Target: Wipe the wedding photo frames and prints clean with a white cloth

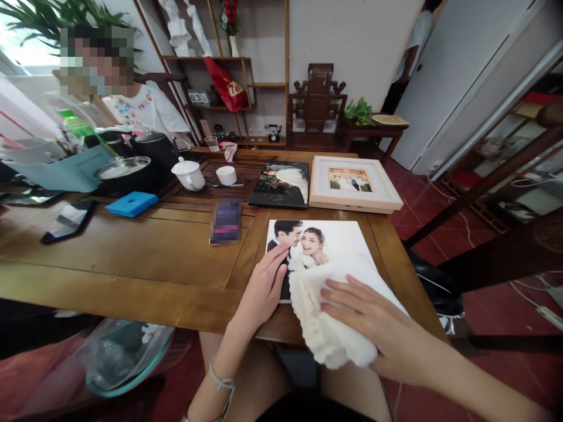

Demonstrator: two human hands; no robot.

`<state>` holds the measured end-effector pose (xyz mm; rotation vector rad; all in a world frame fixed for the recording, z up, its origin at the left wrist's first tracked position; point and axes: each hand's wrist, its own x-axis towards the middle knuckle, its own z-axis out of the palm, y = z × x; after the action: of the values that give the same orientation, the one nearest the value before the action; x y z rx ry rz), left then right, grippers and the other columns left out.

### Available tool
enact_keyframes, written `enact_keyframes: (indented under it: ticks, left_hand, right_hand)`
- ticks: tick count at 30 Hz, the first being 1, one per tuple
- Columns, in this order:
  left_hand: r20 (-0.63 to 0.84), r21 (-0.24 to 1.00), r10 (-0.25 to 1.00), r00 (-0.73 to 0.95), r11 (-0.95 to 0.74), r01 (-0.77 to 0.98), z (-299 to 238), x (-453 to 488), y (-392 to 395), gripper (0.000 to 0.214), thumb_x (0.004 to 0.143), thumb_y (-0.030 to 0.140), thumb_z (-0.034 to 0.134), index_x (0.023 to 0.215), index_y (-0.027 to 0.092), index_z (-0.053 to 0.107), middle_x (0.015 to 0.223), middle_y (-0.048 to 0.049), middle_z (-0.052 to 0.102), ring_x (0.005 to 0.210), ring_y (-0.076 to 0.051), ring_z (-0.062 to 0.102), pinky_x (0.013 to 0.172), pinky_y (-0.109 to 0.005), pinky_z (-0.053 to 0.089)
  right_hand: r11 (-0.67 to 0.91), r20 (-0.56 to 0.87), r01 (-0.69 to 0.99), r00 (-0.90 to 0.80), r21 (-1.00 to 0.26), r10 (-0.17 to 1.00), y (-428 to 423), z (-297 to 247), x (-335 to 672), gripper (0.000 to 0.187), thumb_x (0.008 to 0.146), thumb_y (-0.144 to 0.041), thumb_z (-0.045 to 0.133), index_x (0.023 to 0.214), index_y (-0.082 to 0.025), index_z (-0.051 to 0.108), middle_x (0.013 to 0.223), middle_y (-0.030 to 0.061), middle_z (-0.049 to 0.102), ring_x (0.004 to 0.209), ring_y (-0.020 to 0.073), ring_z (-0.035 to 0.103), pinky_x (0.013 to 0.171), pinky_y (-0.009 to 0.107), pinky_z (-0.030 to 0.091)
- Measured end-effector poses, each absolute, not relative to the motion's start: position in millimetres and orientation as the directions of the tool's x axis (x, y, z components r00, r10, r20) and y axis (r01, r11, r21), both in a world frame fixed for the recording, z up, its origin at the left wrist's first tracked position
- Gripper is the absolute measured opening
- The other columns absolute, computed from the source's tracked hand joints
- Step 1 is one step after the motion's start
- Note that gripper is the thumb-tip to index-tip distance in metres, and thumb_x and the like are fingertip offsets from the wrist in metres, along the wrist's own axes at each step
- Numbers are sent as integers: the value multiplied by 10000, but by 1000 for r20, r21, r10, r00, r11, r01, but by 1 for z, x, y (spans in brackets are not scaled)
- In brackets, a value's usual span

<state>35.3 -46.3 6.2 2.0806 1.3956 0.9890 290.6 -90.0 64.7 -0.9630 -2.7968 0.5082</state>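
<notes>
A photo panel showing a couple in wedding clothes lies face up at the table's front edge. Flat on its left side rests my left hand, fingers stretched out and holding nothing. My right hand has a folded white towel under its fingers, pressed over the lower right of the panel. The towel hides that part and hangs past the table edge. Just behind are a dark photo panel with a white gown and a pale wooden frame around a smaller picture.
The wooden table bears a phone, a blue block, a white teapot and a white cup. A person sits at the far left. A bin stands below left, and a chair at right.
</notes>
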Motion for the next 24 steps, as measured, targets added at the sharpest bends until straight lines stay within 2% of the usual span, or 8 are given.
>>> enact_keyframes:
  ticks: [3, 8, 12, 17, 21, 24]
  left_hand:
    - [320, 701, 919, 232, -394, 594, 7, 36, -46, 418, 1017, 283, 319, 1378, 175, 500, 1457, -118, 491, 1377, -221, 421, 1175, -471, 316]
    - [346, 692, 907, 238, -418, 588, 6, 35, -47, 418, 1017, 279, 311, 1367, 177, 515, 1450, -116, 501, 1381, -215, 419, 1183, -468, 305]
    - [352, 703, 906, 234, -421, 574, 7, 35, -47, 430, 1018, 268, 309, 1410, 190, 467, 1484, -107, 463, 1400, -207, 395, 1190, -456, 292]
    - [359, 710, 898, 253, -439, 551, 6, 35, -46, 423, 1023, 272, 302, 1394, 192, 487, 1499, -109, 438, 1416, -204, 366, 1192, -439, 292]
    - [348, 716, 909, 228, -415, 560, 3, 34, -46, 427, 1021, 283, 307, 1406, 198, 471, 1488, -108, 452, 1403, -212, 388, 1188, -457, 297]
    - [352, 717, 910, 217, -412, 563, 2, 35, -47, 426, 1017, 286, 318, 1404, 197, 473, 1489, -109, 452, 1406, -210, 386, 1194, -454, 283]
  right_hand:
    - [736, 94, 574, -762, -360, 641, -55, 58, 295, 737, 647, -82, 545, 1374, -196, 522, 1467, 98, 485, 1391, 256, 374, 1172, 527, 215]
    - [680, 218, 681, -644, -274, 733, 20, 46, 292, 681, 729, -108, 531, 1407, -141, 475, 1446, 160, 496, 1370, 287, 398, 1129, 564, 260]
    - [677, 170, 711, -655, -191, 736, 16, 49, 269, 735, 659, -106, 597, 1387, -97, 496, 1454, 201, 473, 1383, 349, 358, 1126, 590, 233]
    - [761, 82, 629, -759, -159, 645, -45, 53, 253, 840, 596, -93, 591, 1422, -69, 442, 1493, 195, 423, 1418, 363, 282, 1161, 570, 170]
    - [744, 96, 643, -742, -182, 664, -50, 51, 267, 822, 608, -104, 593, 1419, -135, 461, 1485, 140, 454, 1406, 318, 328, 1158, 526, 233]
    - [677, 161, 716, -658, -170, 736, -14, 46, 282, 707, 683, -137, 593, 1384, -136, 503, 1444, 153, 502, 1369, 301, 400, 1134, 514, 292]
